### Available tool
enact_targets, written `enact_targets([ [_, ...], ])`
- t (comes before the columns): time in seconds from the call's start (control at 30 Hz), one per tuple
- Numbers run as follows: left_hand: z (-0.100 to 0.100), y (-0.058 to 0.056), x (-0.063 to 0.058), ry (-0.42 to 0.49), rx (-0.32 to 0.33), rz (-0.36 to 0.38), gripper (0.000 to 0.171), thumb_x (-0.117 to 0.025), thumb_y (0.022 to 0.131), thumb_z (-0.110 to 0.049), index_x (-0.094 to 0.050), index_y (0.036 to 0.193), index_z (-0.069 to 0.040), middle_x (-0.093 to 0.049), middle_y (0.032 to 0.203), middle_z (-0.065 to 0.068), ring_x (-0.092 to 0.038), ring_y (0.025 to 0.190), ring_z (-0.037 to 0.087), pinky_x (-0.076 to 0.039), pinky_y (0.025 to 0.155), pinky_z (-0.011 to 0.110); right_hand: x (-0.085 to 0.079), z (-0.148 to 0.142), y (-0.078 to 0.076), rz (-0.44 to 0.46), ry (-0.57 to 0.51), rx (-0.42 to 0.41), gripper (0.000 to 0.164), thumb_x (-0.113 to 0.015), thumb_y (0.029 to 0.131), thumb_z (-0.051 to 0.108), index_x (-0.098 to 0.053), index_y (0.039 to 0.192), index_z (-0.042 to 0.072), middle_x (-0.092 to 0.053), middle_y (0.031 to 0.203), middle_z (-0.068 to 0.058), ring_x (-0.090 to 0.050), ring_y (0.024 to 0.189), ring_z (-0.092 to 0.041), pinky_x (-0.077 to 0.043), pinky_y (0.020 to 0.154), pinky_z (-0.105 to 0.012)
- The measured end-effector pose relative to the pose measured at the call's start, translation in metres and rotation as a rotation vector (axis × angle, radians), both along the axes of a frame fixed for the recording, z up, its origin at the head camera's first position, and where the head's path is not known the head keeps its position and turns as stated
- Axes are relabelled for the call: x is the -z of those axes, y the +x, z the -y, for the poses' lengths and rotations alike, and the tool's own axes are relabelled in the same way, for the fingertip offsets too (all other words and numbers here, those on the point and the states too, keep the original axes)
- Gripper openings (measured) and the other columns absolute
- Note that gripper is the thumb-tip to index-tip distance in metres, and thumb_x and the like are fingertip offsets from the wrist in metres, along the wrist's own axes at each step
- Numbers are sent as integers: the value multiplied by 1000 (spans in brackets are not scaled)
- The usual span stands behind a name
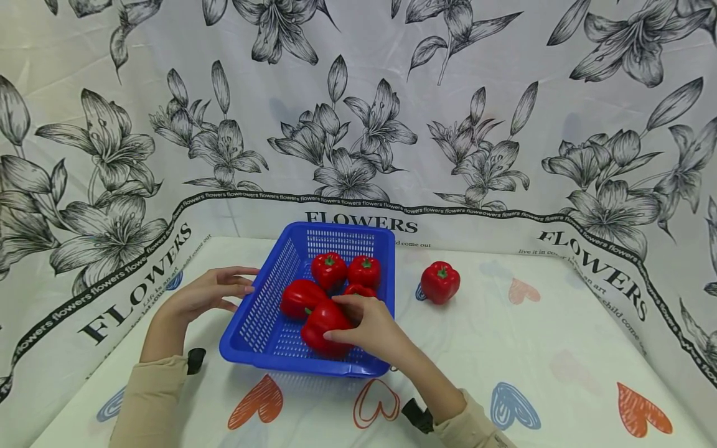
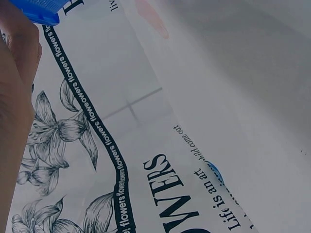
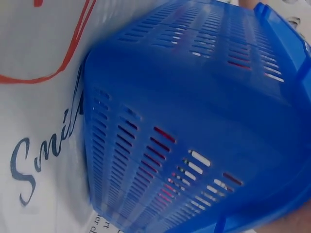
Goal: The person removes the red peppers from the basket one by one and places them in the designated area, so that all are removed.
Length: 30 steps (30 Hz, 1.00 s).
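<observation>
A blue plastic basket [image 1: 257,359] with slotted walls stands on the table and holds several red bell peppers [image 1: 329,271]. Inside it, toward the near right corner, my right hand [image 1: 374,330] grips a large red bell pepper [image 1: 322,330] between thumb and fingers. My left hand [image 1: 210,292] is at the basket's left rim, its fingers loosely extended; whether they touch the rim I cannot tell. The left wrist view catches part of this hand [image 2: 18,63] beside a blue basket corner [image 2: 46,17]. The basket's slotted wall [image 3: 194,107] fills most of the right wrist view, hiding the right fingers.
One more red bell pepper [image 1: 440,282] sits on the table to the right of the basket. A white cloth with coloured hearts [image 1: 641,407] covers the table. Behind and at the sides hangs a white curtain [image 1: 476,68] printed with black flowers.
</observation>
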<state>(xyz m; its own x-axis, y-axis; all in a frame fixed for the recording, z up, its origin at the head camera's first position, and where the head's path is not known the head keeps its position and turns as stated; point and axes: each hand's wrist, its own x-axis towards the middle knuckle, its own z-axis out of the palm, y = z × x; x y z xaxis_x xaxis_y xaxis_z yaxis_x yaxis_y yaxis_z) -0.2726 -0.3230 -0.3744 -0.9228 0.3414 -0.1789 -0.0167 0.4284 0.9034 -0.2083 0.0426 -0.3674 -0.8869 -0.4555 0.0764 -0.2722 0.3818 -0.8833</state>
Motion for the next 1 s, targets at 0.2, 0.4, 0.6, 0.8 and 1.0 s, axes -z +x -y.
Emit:
enact_targets([
  [0.2, 0, 1, 0, 0, 1, 2, 63, -62, 95, -24, -35, 148, -3, -66, 121, 6, -67, 102, 15, -56, 85, 41, -3, -10, -3, 48, -106, 46, 62, -80, 81, 28, -57, 137, 20, -60, 136, -6, -61, 123, -29, -55, 93, -41],
  [0.4, 0, 1, -1, 2, -4, 2, 63, -62, 95, -24, -36, 148, -3, -67, 119, 5, -67, 101, 15, -57, 84, 40, -7, -20, -5, 60, -179, 94, 61, -81, 80, 28, -57, 137, 24, -57, 141, -4, -55, 130, -29, -52, 98, -42],
  [0.6, 0, 1, 0, 7, 2, -4, 63, -62, 95, -24, -36, 148, -3, -68, 118, 2, -68, 101, 14, -57, 84, 40, -9, -30, -9, 53, -231, 159, 59, -81, 80, 25, -59, 134, 29, -57, 141, -1, -54, 132, -26, -51, 98, -41],
  [0.8, 0, 0, 0, 12, 4, -3, 63, -62, 95, -23, -36, 148, -2, -68, 116, 0, -68, 100, 14, -57, 83, 39, -11, -44, -13, 6, -261, 216, 60, -79, 81, 20, -57, 137, 20, -57, 142, -7, -54, 132, -28, -49, 99, -43],
  [1.0, -1, 0, 0, 13, 2, 1, 63, -62, 95, -23, -35, 148, -2, -68, 116, -1, -68, 100, 14, -57, 83, 39, -14, -61, -17, -2, -294, 276, 60, -78, 83, 20, -55, 138, 18, -57, 141, -7, -53, 133, -25, -49, 99, -38],
])
